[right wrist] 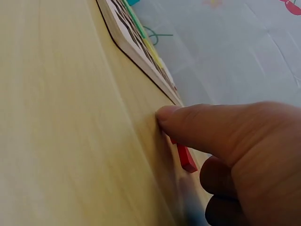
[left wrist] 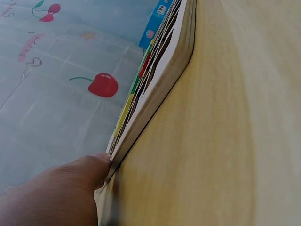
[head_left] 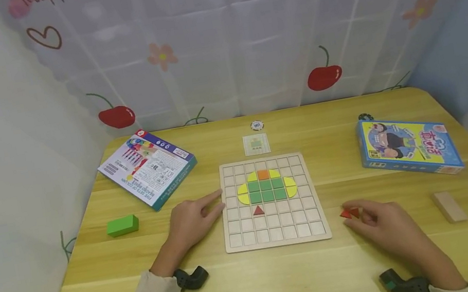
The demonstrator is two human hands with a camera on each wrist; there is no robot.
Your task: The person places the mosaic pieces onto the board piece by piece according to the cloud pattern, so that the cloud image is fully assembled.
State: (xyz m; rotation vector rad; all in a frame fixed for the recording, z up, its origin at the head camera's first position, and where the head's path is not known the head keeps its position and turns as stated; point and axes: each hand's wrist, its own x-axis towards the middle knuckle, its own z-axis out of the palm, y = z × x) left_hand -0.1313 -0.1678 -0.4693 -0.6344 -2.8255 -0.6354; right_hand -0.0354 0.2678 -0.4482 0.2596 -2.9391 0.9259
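A wooden grid board (head_left: 278, 235) lies flat in the middle of the table. Green squares (head_left: 268, 195), yellow curved pieces (head_left: 243, 195) and one orange square (head_left: 263, 175) form a pattern on it. Below them sits a single red triangle (head_left: 258, 210). My left hand (head_left: 191, 222) rests at the board's left edge, its thumb and index finger extended to the rim. Off the board's right side, my right hand (head_left: 386, 224) pinches a red triangle (head_left: 345, 214) between thumb and index finger. A second red triangle (head_left: 355, 213) shows just behind it, within the hand.
Beyond the board lie a small pattern card (head_left: 256, 144) and a poker chip (head_left: 257, 125). A game box (head_left: 149, 169) and a green block (head_left: 123, 225) are on the left. At right are a blue box (head_left: 409, 145), a dark chip (head_left: 366, 117) and a plain wooden block (head_left: 449, 206).
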